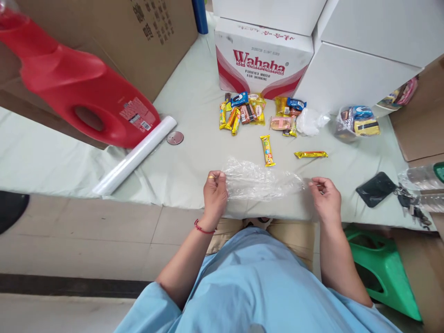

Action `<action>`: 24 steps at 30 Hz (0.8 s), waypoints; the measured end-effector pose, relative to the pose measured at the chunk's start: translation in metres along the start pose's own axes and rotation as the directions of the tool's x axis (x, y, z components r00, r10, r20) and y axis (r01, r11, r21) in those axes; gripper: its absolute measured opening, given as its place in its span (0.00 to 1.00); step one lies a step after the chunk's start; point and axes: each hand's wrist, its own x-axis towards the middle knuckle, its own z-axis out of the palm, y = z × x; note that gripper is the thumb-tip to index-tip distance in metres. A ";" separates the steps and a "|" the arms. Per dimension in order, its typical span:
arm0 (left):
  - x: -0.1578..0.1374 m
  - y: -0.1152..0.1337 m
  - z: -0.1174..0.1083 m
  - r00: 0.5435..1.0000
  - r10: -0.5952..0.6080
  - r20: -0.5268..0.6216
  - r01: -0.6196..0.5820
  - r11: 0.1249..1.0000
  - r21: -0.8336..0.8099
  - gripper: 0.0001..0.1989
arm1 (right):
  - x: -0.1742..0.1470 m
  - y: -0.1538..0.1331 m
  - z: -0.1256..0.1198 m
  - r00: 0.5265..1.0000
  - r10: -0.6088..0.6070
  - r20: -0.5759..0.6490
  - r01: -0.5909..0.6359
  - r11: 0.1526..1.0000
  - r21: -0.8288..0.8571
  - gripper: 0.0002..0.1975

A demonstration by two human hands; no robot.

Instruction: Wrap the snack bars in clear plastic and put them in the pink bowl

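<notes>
A crumpled piece of clear plastic film (265, 184) stretches between my hands above the table's front edge; whether it is a bag or a single sheet I cannot tell. My left hand (215, 194) is closed on its left end, thumb against the fingers. At the opposite end, my right hand (325, 196) pinches the film's thin tip. Just beyond the film lies a yellow snack bar (267, 151), with a second yellow wrapped bar (311, 154) to its right. Farther back are a pile of wrapped snacks (243, 113) and a smaller snack group (286, 115).
A white plastic roll (135, 156) lies at left beside a red jug (90, 92) and a round metal lid (175, 138). A Wahaha carton (263, 60) stands behind. To the right are crumpled white plastic (312, 122), a snack tub (342, 132), a black phone-like object (376, 189) and keys (412, 206).
</notes>
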 end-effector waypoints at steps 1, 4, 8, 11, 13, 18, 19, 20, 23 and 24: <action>0.000 -0.001 0.000 1.000 0.006 0.003 -0.006 1.000 0.011 0.17 | -0.006 -0.006 0.002 0.993 -0.100 -0.061 0.097 0.994 -0.051 0.15; -0.001 -0.003 0.000 1.000 0.024 0.002 -0.024 1.000 0.018 0.17 | -0.029 -0.031 0.020 0.898 -0.436 0.066 0.441 0.893 -0.092 0.09; -0.001 -0.004 -0.001 0.999 0.039 0.003 -0.039 0.999 0.024 0.18 | -0.042 -0.054 0.059 0.564 -0.647 0.513 0.755 0.655 -0.004 0.13; -0.001 -0.003 -0.001 0.999 0.039 0.011 -0.040 0.999 0.020 0.19 | -0.037 -0.055 0.085 0.451 -0.586 0.673 0.780 0.625 0.022 0.11; -0.002 -0.001 -0.001 0.999 0.034 0.003 -0.034 0.999 -0.023 0.20 | -0.031 -0.055 0.092 0.427 -0.539 0.725 0.737 0.673 0.066 0.14; -0.002 0.002 0.001 1.000 -0.007 0.014 0.009 0.986 -0.164 0.22 | -0.030 -0.065 0.084 0.518 -0.373 0.770 0.410 0.898 0.160 0.17; -0.002 0.002 0.001 1.000 -0.015 0.017 0.018 0.983 -0.184 0.23 | -0.032 -0.067 0.082 0.550 -0.331 0.767 0.336 0.928 0.160 0.18; -0.001 0.003 0.001 1.000 -0.024 0.014 0.027 0.978 -0.205 0.23 | -0.034 -0.067 0.080 0.581 -0.292 0.760 0.265 0.950 0.162 0.18; -0.001 0.004 -0.001 0.997 -0.070 -0.013 0.064 0.963 -0.263 0.24 | -0.040 -0.064 0.081 0.676 -0.185 0.714 0.081 0.981 0.177 0.19; -0.003 0.005 -0.003 0.996 -0.081 -0.027 0.071 0.959 -0.274 0.24 | -0.042 -0.062 0.083 0.713 -0.156 0.684 0.040 0.982 0.182 0.18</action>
